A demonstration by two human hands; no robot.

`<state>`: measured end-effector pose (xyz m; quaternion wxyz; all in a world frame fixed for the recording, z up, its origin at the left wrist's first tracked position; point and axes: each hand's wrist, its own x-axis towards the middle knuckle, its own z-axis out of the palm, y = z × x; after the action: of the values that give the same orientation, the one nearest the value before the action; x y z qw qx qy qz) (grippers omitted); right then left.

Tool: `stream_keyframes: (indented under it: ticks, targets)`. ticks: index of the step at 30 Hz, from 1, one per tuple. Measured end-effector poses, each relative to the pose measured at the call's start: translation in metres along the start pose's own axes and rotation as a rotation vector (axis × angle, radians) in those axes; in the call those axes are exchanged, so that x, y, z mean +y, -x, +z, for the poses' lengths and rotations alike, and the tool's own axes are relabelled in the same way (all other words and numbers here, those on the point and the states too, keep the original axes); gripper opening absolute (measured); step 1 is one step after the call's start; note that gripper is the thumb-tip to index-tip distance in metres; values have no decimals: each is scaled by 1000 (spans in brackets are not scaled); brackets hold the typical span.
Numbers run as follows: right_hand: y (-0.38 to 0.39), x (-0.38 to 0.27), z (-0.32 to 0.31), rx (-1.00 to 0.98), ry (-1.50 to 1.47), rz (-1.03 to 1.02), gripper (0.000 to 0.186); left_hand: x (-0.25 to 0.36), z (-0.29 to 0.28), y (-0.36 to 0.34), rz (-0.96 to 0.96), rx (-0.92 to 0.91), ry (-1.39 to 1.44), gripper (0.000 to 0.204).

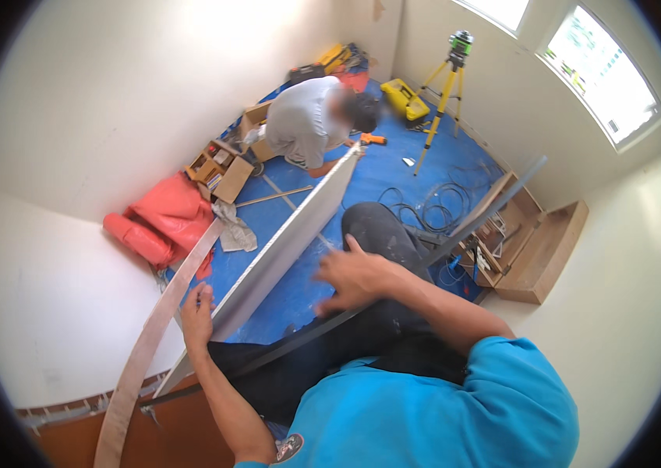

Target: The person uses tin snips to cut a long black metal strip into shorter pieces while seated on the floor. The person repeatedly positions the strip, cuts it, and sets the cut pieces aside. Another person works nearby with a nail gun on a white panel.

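Observation:
A long white board stands on edge, running from my lap toward a crouching person. That person's hands are at its far end, beside an orange tool. My left hand is raised next to the board's near part, fingers up and holding nothing visible. Over my lap hangs my right hand, slightly blurred, its fingers apart and nothing in them. A long grey bar slants across my legs, passing beneath my right forearm.
A pale wooden strip leans at left near red rolled sheeting. An open wooden box with tools stands right. Black cable coils on the blue floor covering. A laser level on a yellow tripod stands behind, beside a yellow case.

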<state>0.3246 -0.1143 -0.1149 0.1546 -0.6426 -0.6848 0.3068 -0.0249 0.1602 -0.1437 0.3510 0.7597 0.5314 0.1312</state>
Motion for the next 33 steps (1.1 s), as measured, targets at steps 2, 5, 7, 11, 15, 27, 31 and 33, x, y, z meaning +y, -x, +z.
stream_keyframes:
  ticks: [2,5,7,11,15,27,31,33]
  targets:
    - [31,-21,4,-171,-118,-72,72,3,0,0,17,-13,-14,61]
    - [37,-35,18,-45,59,-25,74,8,2,-4,13,-21,-21,63]
    - [33,-36,26,14,71,1,74,10,3,-4,14,-26,-22,64]
    - [23,-34,33,-20,133,-1,59,17,-7,2,77,16,113,60]
    - [28,-36,25,22,233,-90,41,30,-53,40,166,250,496,53]
    - [71,-2,-36,394,130,31,40,38,-179,198,594,1080,596,64]
    - [71,30,-48,604,79,197,33,39,-132,162,677,793,678,58]
    - [70,42,-55,677,40,281,33,46,-107,135,527,634,430,63]
